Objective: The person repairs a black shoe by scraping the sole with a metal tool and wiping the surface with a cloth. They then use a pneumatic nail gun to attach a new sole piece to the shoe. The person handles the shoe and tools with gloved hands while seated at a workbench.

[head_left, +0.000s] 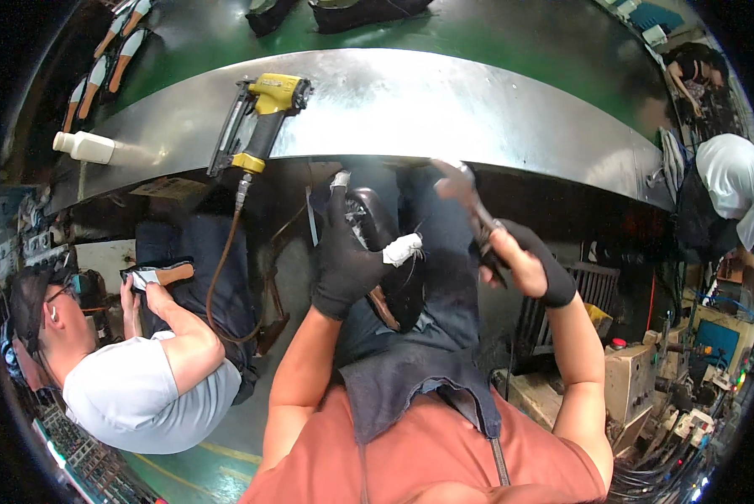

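Note:
A black shoe [406, 298] lies lengthwise over my lap, its rounded end pointing away from me. My left hand [347, 260], in a black glove with white tape around two fingertips, is wrapped over the shoe and grips it. To the right, my right hand [528, 265], in a black glove with bare fingers, is closed around the handles of metal lasting pincers [465, 193]. The pincers' head points away from me, apart from the shoe, and is smeared by motion. A dark apron [410, 382] covers part of my front.
A metal-edged bench [478, 109] spans ahead, holding a yellow-black nail gun [272, 97] with a hanging hose [219, 286] and a white bottle [91, 148]. Dark shoes [360, 13] stand farther back. At left, a co-worker [154, 386] holds a shoe [162, 275]. Machinery [633, 370] stands at right.

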The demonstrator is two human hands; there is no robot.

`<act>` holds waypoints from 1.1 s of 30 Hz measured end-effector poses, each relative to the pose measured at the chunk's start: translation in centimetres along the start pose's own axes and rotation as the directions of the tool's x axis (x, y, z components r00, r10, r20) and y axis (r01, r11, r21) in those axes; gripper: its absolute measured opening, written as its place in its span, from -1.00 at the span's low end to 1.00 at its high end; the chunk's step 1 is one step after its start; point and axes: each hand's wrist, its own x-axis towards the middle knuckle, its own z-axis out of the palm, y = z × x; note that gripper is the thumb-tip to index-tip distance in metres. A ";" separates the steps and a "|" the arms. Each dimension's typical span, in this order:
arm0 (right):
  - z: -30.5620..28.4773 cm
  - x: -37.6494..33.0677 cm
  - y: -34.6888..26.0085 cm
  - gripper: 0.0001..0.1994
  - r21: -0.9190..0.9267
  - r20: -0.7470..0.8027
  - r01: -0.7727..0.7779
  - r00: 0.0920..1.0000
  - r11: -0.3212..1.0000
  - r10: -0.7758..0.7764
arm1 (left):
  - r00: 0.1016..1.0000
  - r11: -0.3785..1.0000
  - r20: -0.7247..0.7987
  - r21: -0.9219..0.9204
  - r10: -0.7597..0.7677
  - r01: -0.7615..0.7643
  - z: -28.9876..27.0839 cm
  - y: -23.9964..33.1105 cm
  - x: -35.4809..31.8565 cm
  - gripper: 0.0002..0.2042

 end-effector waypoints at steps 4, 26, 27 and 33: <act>1.9 -1.1 -1.1 -0.64 -0.080 0.055 0.077 0.996 0.994 -0.073 | 0.999 0.999 0.031 -0.031 0.037 -0.036 1.1 1.8 -0.3 -0.07; 2.8 -1.0 -2.2 -0.69 -0.501 -0.045 0.136 0.982 0.855 -0.183 | 0.999 0.999 0.033 0.035 -0.029 0.028 2.2 3.3 -0.2 -0.08; 2.7 -0.5 -1.8 -0.69 -0.574 -0.038 0.091 0.990 0.814 -0.137 | 1.000 0.998 0.025 0.066 0.005 -0.007 2.2 3.4 -0.2 -0.08; 3.6 -1.4 -3.3 -0.73 -0.615 -0.022 0.242 0.946 0.751 -0.323 | 0.994 0.976 0.006 0.190 0.110 -0.109 2.1 3.1 0.1 -0.07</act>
